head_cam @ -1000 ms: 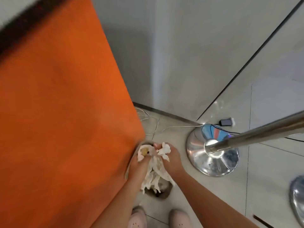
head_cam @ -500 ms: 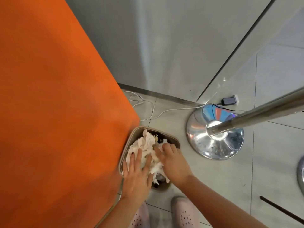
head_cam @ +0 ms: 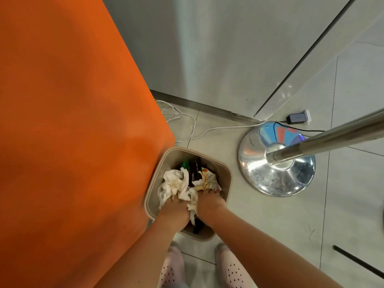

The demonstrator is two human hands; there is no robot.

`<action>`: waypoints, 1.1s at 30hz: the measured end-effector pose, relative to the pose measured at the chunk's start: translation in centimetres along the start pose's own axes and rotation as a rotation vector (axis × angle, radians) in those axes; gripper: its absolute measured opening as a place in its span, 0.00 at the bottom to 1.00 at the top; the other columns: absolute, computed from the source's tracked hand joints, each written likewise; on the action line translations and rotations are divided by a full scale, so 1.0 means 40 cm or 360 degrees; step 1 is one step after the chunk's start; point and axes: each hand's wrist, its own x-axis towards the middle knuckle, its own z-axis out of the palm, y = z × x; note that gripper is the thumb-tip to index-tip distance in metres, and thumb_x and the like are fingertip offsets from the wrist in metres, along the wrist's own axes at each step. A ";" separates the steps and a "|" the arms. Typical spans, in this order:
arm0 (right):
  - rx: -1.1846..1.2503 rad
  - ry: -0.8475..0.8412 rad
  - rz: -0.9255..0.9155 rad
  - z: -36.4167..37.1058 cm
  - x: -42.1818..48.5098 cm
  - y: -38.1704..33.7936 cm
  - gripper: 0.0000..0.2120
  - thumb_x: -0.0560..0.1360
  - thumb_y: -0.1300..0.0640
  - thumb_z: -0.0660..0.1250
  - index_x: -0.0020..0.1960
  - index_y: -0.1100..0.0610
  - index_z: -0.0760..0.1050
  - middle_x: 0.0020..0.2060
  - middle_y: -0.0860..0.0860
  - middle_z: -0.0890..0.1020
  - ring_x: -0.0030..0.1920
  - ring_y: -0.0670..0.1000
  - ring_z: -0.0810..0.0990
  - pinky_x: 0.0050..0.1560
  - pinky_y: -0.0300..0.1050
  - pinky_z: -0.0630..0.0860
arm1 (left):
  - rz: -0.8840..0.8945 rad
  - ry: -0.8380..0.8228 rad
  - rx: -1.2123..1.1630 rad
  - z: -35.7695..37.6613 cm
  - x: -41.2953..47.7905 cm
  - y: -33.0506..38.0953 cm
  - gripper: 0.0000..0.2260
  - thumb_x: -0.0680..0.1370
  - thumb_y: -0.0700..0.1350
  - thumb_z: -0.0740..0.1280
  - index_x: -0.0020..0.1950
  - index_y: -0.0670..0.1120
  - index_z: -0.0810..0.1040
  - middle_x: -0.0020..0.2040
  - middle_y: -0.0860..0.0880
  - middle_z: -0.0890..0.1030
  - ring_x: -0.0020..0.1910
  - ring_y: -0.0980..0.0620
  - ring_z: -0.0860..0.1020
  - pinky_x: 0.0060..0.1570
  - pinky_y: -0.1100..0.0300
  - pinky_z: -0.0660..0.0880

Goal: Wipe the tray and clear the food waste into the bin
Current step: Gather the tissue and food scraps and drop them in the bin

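Both: left hand (head_cam: 174,208), right hand (head_cam: 209,201) pressed tissue wad (head_cam: 174,183); fingers buried, grip unclear.
Risk: springy wad might spill over bin (head_cam: 162,173) rim.

1. Orange surface (head_cam: 72,132), which filled the left half of the view.
2. Grey wall panels (head_cam: 218,59), which met the floor along a dark skirting strip.
3. Pale floor tiles (head_cam: 259,215).
4. Polished metal pole (head_cam: 332,138), which rose from a domed chrome base (head_cam: 276,179) on the tiles.
5. White cable (head_cam: 228,127), coiled near the wall and running towards the base.
6. Small adapter (head_cam: 298,117), which lay beyond the base with a black lead (head_cam: 311,130).
7. Pink perforated shoes (head_cam: 232,269) at the bottom edge.
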 end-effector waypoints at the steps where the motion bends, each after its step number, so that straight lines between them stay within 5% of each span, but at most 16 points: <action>1: -0.0050 -0.0038 -0.0003 0.003 0.006 -0.003 0.22 0.81 0.60 0.55 0.73 0.65 0.58 0.69 0.62 0.66 0.68 0.58 0.68 0.66 0.49 0.67 | 0.0013 -0.0011 0.0011 0.001 0.005 0.002 0.24 0.82 0.47 0.52 0.77 0.45 0.52 0.77 0.42 0.52 0.76 0.41 0.50 0.73 0.51 0.48; 4: -0.0154 -0.0089 0.0016 0.004 0.015 -0.008 0.20 0.81 0.61 0.56 0.71 0.65 0.62 0.68 0.61 0.68 0.68 0.58 0.68 0.66 0.49 0.67 | -0.0061 -0.0107 -0.0106 0.005 0.028 0.008 0.20 0.81 0.47 0.54 0.73 0.44 0.65 0.72 0.42 0.66 0.70 0.43 0.64 0.71 0.52 0.60; 7: -0.0113 -0.0123 -0.0006 -0.009 0.006 -0.007 0.17 0.80 0.62 0.56 0.68 0.64 0.68 0.65 0.60 0.72 0.65 0.57 0.72 0.64 0.49 0.70 | -0.0095 -0.0212 -0.0301 -0.017 0.033 -0.001 0.15 0.79 0.43 0.56 0.60 0.45 0.76 0.60 0.44 0.78 0.56 0.47 0.76 0.57 0.56 0.73; 15: 0.0307 0.0003 -0.0048 -0.121 -0.124 0.005 0.13 0.78 0.61 0.60 0.62 0.60 0.72 0.58 0.56 0.78 0.58 0.55 0.77 0.56 0.46 0.74 | -0.0032 0.0005 -0.0403 -0.135 -0.116 0.006 0.17 0.81 0.44 0.56 0.69 0.48 0.71 0.63 0.46 0.76 0.59 0.47 0.76 0.58 0.57 0.72; 21: 0.0656 0.0182 -0.0127 -0.273 -0.294 0.004 0.24 0.75 0.51 0.63 0.69 0.55 0.66 0.63 0.55 0.73 0.62 0.57 0.74 0.61 0.51 0.74 | -0.0024 0.0340 -0.0592 -0.266 -0.324 0.051 0.16 0.79 0.45 0.59 0.65 0.51 0.75 0.65 0.48 0.76 0.63 0.48 0.74 0.60 0.57 0.72; 26: 0.0756 0.0333 -0.0181 -0.422 -0.467 0.002 0.22 0.75 0.49 0.62 0.67 0.54 0.67 0.61 0.56 0.75 0.59 0.57 0.75 0.58 0.50 0.74 | -0.0089 0.0631 -0.0828 -0.413 -0.513 0.097 0.15 0.78 0.41 0.60 0.62 0.49 0.77 0.62 0.46 0.77 0.58 0.46 0.76 0.53 0.58 0.72; 29: 0.0928 0.0424 -0.0239 -0.508 -0.589 -0.002 0.21 0.74 0.51 0.62 0.67 0.52 0.69 0.60 0.54 0.76 0.60 0.56 0.76 0.58 0.47 0.74 | -0.0106 0.0800 -0.1006 -0.492 -0.631 0.118 0.14 0.78 0.42 0.60 0.61 0.51 0.78 0.55 0.44 0.81 0.46 0.45 0.79 0.44 0.57 0.74; 31: 0.1028 0.0539 -0.0292 -0.562 -0.681 -0.007 0.21 0.74 0.54 0.63 0.66 0.51 0.70 0.60 0.54 0.77 0.59 0.55 0.77 0.57 0.47 0.74 | -0.0134 0.0924 -0.1156 -0.541 -0.731 0.139 0.13 0.78 0.43 0.61 0.60 0.52 0.79 0.55 0.45 0.80 0.46 0.46 0.79 0.48 0.56 0.74; 33: 0.1136 0.0654 -0.0321 -0.606 -0.777 -0.017 0.21 0.74 0.55 0.62 0.67 0.51 0.70 0.60 0.54 0.76 0.56 0.55 0.78 0.55 0.47 0.75 | -0.0133 0.1055 -0.1286 -0.575 -0.841 0.158 0.13 0.78 0.43 0.62 0.62 0.49 0.78 0.61 0.46 0.77 0.56 0.47 0.78 0.56 0.57 0.73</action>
